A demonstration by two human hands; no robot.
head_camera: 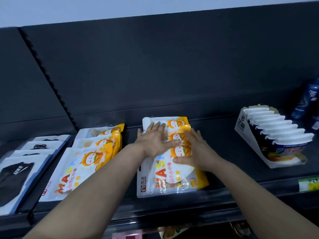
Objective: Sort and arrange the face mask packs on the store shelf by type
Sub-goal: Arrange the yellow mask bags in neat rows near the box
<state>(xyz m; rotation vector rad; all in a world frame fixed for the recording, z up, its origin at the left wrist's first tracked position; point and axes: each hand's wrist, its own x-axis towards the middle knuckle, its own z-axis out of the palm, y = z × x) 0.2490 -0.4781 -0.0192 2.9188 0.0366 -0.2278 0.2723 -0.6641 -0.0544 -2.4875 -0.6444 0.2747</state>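
While you are pressing your left hand [153, 139] and right hand [195, 150] flat, fingers straight, on the orange mask stack [164, 175] mid-way along the shelf [241, 171], its long axis is running away from you, the matching stack [77, 169] lying leftward.

On the shelf [224, 152], left to right, lie a row of mask packs [25, 163], an N95 mask pack stack [89, 159], a second N95 stack [172, 176] under the left hand [153, 140] and right hand [195, 152], and a display carton [241, 125], with bottles [309, 100] behind it.
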